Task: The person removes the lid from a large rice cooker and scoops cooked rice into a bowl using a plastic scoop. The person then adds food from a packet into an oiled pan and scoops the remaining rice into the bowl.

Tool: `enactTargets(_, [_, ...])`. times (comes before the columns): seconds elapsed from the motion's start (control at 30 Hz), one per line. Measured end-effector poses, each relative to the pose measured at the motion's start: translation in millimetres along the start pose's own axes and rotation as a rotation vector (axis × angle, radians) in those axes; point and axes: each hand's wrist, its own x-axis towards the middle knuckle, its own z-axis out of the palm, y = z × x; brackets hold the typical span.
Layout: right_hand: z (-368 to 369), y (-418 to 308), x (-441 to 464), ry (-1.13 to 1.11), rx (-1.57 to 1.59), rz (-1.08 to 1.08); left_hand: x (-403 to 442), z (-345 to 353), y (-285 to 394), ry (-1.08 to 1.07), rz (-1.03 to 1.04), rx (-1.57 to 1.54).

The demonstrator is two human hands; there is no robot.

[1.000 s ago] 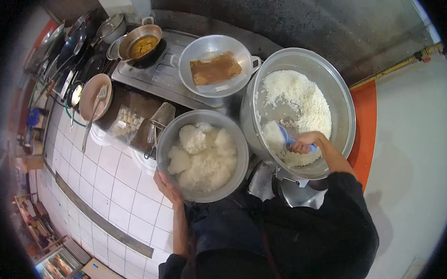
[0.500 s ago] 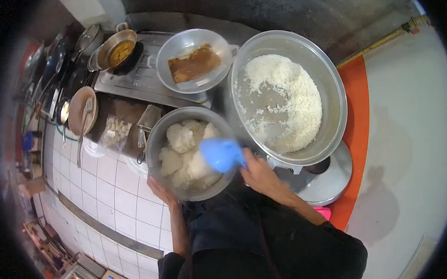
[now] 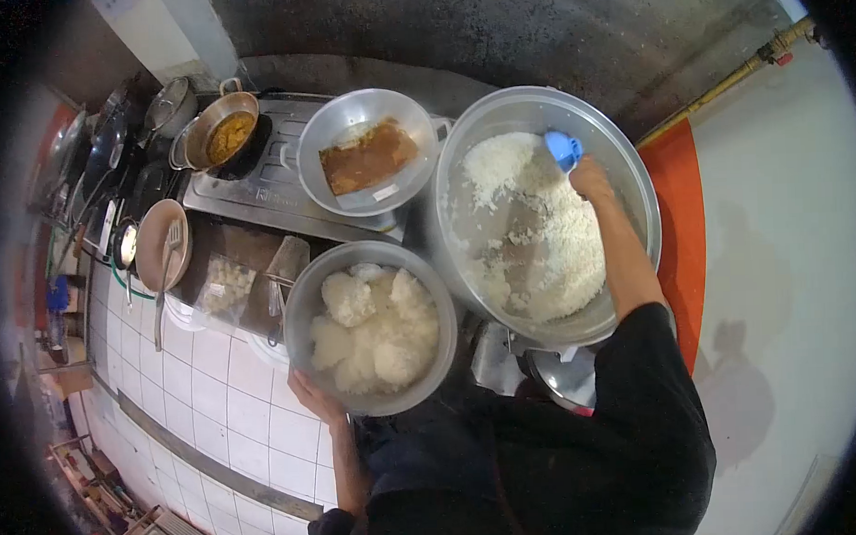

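My right hand [image 3: 590,180] is closed on the handle of a blue scoop [image 3: 563,150], whose bowl is at the far side of the rice [image 3: 564,253] inside a large metal pot [image 3: 640,186]. Loose white rice lies in a curved heap there, with part of the pot's bottom showing. A smaller grey pot [image 3: 299,314] stands to the left, close to my body, and holds several clumps of rice [image 3: 393,358]. My left hand [image 3: 317,400] grips this pot at its lower left side; some of its fingers are hidden beneath it.
Behind the smaller pot, a pan with a brown slab [image 3: 368,161] sits on a steel stove [image 3: 279,195]. Left of it are a pan of yellow-brown food [image 3: 230,138], a bowl with a large fork [image 3: 154,241] and a plastic bag [image 3: 226,286]. A metal lid [image 3: 564,376] lies below the large pot.
My right hand has carried the scoop from above the smaller pot back to the far side of the large pot. Another rice clump now shows at the front right of the smaller pot.
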Motion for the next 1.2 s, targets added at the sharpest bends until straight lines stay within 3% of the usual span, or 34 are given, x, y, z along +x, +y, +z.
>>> enactTargets(0.1, [39,-1,31,-0.161,-0.102,0.037,1,2,3,0.012,0.039,0.024])
enactTargets(0.2, [42,12,40,-0.24,0.052,0.022,-1,1,15,-0.051,-0.027,-0.013])
enactTargets(0.27, [47,18,52,-0.35,-0.063,-0.049,-1,-2,11,-0.062,0.013,0.031])
enactTargets(0.4, [23,-19,23,-0.36,-0.121,-0.068,-4,4,34,-0.067,0.037,-0.009])
enactTargets(0.63, [39,-49,8,-0.332,-0.216,-0.136,-4,1,18,-0.04,0.004,-0.032])
enactTargets(0.7, [45,-51,4,-0.455,-0.364,-0.236,0,-3,3,-0.05,0.034,-0.009])
enactTargets(0.73, [48,-51,-2,-0.45,-0.311,-0.169,1,-3,-5,-0.041,0.032,-0.013])
enactTargets(0.8, [53,-51,-16,-0.499,-0.277,-0.167,0,-4,-10,-0.049,0.222,-0.009])
enactTargets(0.87, [55,-53,-33,-0.539,-0.237,-0.156,-1,-3,-3,-0.032,0.112,-0.038])
enactTargets(0.9, [58,-54,-39,-0.6,-0.339,-0.269,-1,-2,2,-0.014,0.003,-0.065])
enactTargets(0.97, [75,-55,-57,-0.661,-0.441,-0.386,1,-5,-5,-0.032,0.02,-0.072])
enactTargets(1.07, [110,-46,-87,-0.814,-0.333,-0.326,1,-7,-5,-0.043,0.046,-0.062])
enactTargets(1.13, [104,-20,-90,-1.294,0.215,-0.016,-1,-2,-1,-0.047,0.057,-0.06])
enactTargets(1.2, [86,-1,-104,-1.381,0.266,0.011,-4,-4,5,-0.03,0.068,-0.102])
